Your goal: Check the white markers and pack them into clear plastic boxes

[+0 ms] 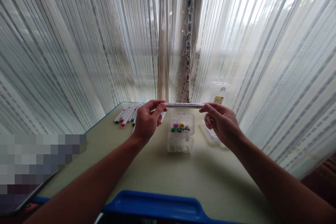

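Marker (185,105) hangs level above the table (147,175), left hand (147,118) and right hand (223,118) each closed in a pinch on one end. Holding it out seems the step; any next move likely calls for loosening one pinch.

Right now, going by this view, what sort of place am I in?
Probably a room at home, beside a window: sheer striped curtains hang with daylight behind them, and a blue-edged table in front of them holds white markers and a small clear box.
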Demonstrator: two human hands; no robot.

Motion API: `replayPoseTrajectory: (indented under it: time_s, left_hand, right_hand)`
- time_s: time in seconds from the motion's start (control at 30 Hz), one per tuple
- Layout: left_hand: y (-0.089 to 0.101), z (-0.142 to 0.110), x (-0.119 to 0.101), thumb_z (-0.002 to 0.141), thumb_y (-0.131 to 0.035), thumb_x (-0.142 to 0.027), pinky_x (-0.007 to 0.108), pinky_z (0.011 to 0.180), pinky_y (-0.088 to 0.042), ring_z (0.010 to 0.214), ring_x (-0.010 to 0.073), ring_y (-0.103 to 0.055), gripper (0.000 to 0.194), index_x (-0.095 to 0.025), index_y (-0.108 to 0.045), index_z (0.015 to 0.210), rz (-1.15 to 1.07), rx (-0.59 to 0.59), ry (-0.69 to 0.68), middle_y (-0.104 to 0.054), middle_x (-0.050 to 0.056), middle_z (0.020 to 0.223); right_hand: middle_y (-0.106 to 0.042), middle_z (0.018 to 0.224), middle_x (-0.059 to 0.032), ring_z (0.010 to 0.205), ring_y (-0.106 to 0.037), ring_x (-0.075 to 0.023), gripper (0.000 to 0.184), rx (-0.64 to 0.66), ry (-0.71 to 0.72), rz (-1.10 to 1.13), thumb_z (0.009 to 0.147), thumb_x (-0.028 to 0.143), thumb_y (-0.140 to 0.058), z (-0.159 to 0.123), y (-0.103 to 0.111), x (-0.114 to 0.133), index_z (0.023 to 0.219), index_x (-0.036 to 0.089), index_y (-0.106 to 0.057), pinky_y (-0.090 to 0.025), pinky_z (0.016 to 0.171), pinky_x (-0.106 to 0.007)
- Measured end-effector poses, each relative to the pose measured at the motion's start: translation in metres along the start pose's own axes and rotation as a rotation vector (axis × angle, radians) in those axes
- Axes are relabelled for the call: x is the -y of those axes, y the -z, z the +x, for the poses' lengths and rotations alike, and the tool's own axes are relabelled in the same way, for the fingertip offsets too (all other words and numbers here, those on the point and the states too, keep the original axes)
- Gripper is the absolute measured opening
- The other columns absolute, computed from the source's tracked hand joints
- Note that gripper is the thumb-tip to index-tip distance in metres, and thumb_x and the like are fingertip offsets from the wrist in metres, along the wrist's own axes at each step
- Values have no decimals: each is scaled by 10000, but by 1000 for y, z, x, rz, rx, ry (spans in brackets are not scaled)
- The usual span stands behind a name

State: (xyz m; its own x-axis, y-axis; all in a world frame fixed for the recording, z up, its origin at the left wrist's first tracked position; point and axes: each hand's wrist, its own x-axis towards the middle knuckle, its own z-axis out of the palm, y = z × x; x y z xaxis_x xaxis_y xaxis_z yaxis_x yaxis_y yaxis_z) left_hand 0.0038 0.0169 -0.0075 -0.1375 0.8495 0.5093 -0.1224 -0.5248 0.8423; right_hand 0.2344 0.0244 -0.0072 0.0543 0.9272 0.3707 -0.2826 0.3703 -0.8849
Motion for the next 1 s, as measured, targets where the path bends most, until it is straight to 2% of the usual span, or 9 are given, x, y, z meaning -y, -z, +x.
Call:
replayPoseTrajectory:
  time_s: [0.27,0.5,0.77,1.0]
  left_hand:
    - [1,0,3,827,-771,-467,187,353,-322,392,35,-459,355,-125,-676,829,0,20,4,-663,7,699]
    - [0,0,3,826,-771,-470,190,353,-328,395,40,-464,357,-129,-668,821,-1,23,6,-656,0,692]
    - [1,0,4,818,-788,-360,180,354,-329,401,29,-466,289,-131,-709,977,4,27,-8,-681,12,788]
    - [0,-3,3,820,-789,-341,186,351,-324,413,26,-465,268,-156,-729,1005,25,49,-36,-670,15,849]
  right_hand:
    - [-726,736,-42,375,-476,-45,346,1,5,-6,678,454,-902,-2,-2,4,714,155,-731,-316,328,-197]
    - [-715,705,-39,371,-463,-41,366,-4,0,-4,666,465,-907,-2,-2,3,683,150,-723,-315,331,-200]
    - [-737,781,-33,384,-477,-48,339,-30,4,-14,672,390,-904,0,-1,1,884,171,-757,-326,337,-204]
    - [-726,814,-15,383,-478,-48,365,-45,20,-28,673,361,-897,-1,0,1,959,181,-760,-323,329,-212]
